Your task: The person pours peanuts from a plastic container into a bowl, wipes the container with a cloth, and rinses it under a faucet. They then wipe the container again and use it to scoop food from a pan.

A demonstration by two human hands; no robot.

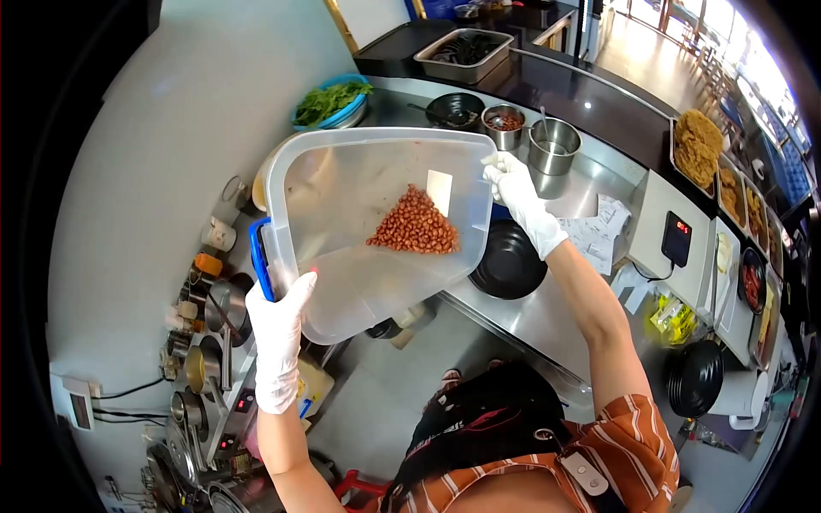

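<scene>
Your gloved left hand grips the translucent plastic storage bin at its left side, beside the blue latch; your gloved right hand grips the opposite rim. Reddish peanuts lie heaped inside the bin, beside the pale rectangular label. A black bowl rests on the steel counter, near your right hand

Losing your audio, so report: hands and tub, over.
Left hand gripping tub near blue clip; right hand on opposite rim. Reddish nuts inside. No obstruction seen.
</scene>
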